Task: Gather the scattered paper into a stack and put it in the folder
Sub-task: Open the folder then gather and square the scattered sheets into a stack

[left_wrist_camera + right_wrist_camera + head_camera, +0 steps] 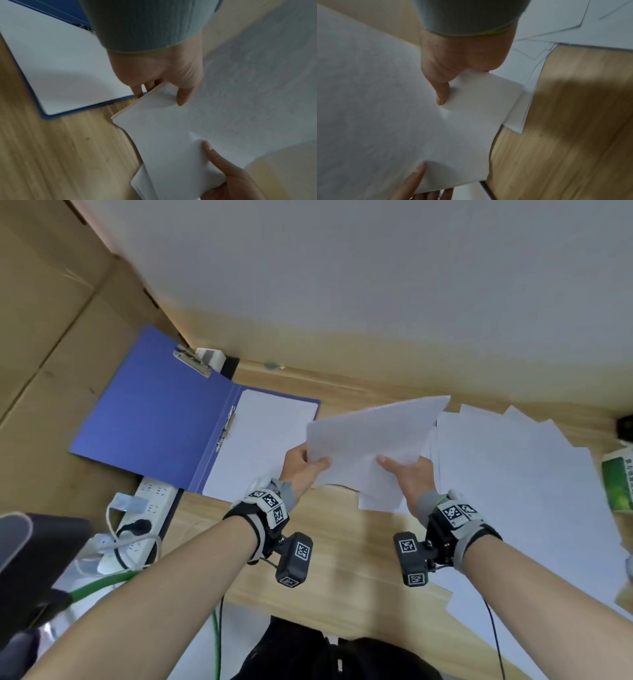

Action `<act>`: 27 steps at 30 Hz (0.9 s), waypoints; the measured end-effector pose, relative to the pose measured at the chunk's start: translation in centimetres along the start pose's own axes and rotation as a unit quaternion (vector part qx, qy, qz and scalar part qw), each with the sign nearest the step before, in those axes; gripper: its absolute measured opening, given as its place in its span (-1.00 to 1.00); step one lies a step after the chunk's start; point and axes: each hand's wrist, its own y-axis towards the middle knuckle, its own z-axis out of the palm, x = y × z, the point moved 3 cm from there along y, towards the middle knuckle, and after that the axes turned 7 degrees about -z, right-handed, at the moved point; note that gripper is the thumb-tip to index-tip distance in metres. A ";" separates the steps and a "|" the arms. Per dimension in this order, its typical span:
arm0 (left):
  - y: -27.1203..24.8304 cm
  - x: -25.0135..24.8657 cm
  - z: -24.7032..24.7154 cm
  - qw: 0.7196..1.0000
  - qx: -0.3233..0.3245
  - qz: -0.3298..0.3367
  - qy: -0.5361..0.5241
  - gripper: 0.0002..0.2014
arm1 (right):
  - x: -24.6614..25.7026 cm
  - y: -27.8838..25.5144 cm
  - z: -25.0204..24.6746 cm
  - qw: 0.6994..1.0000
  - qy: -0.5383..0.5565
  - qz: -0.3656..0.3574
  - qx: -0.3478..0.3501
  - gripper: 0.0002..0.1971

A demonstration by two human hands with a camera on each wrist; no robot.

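**Both hands hold a sheaf of white paper above the surface**

The left hand (301, 470) and right hand (412, 477) each have a grip on the near edge of a bundle of paper (373, 436), thumbs on top and fingers curled beneath. The sheets are plain white, blank on the side that shows, and not squared up: lower sheets stick out unevenly under the right hand, and the far end fans upward, lifted off the wooden surface (342, 542). In the left wrist view the edge shows some thickness, so several sheets are held.

The bundle hangs between the folder (161, 419) and the scattered sheets (513, 474). The folder is blue, lies open on the left of the surface, with a metal clip (191, 361) on its left flap and white paper already on its right half. The scattered sheets overlap at different angles on the right of the surface, just beside the held bundle
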 end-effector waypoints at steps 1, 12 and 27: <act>0.4 0.2 -0.5 1.000 0.005 -0.005 0.009 -0.74 | 0.2 -0.1 0.5 1.000 0.009 -0.001 -0.007 -0.76; 6.3 6.0 -14.8 0.966 -0.004 -0.121 0.227 -0.86 | -2.8 0.0 14.5 0.996 -0.062 0.062 0.013 -0.69; 11.1 8.5 -23.9 0.876 0.003 -0.105 0.471 -0.66 | -5.4 2.1 25.7 0.985 -0.117 0.125 -0.030 -0.75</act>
